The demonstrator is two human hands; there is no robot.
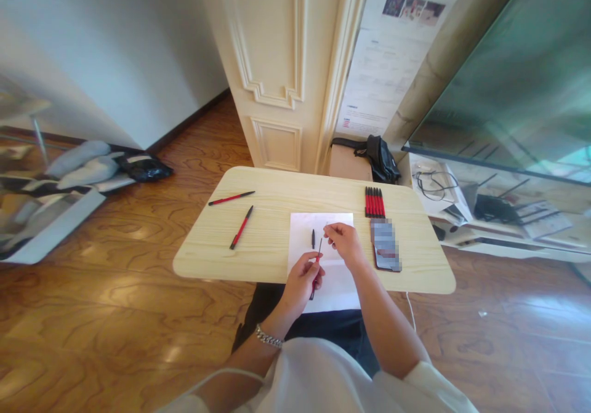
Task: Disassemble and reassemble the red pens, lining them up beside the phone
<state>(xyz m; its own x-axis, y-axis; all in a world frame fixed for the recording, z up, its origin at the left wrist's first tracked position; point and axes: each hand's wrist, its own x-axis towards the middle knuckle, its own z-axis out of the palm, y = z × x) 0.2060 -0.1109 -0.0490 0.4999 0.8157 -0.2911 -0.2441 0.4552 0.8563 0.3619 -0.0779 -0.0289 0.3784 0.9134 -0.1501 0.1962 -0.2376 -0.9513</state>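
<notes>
Two hands (323,259) hold a red pen (316,274); poster (392,50) text seems unreadable.

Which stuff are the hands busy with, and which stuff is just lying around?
In use: red pen in left hand, right hand at its tip, cap, paper.
Lying about: two pens, pen row, phone, black bag.
</notes>
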